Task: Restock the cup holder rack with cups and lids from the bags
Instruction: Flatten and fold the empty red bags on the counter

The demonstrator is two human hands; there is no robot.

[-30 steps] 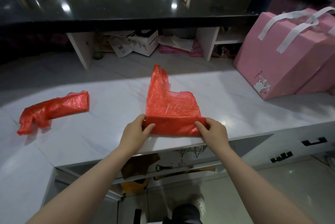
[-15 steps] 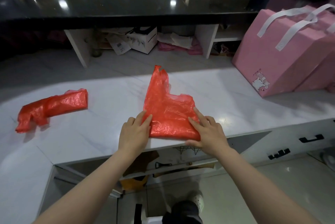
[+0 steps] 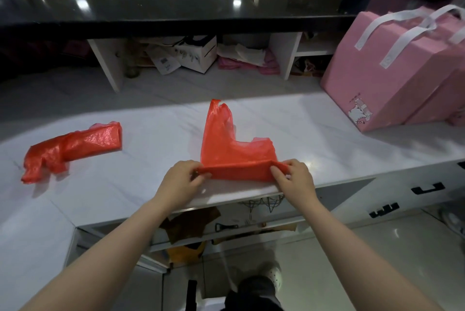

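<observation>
Red bag [image 3: 235, 157] between both pinching hands

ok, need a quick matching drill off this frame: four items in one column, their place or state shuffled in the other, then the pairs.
Items:
1. red bag being folded
2. second red bag
3. pink gift box
4. left hand

Place or state:
A. stands at the right end of the white counter
B. pinches the left end of the folded bottom edge
C. lies rolled up at the left, untouched
D. flat near the counter's front edge, bottom folded over, held at both ends

Pairs: 1-D, 2-C, 3-A, 4-B
</observation>
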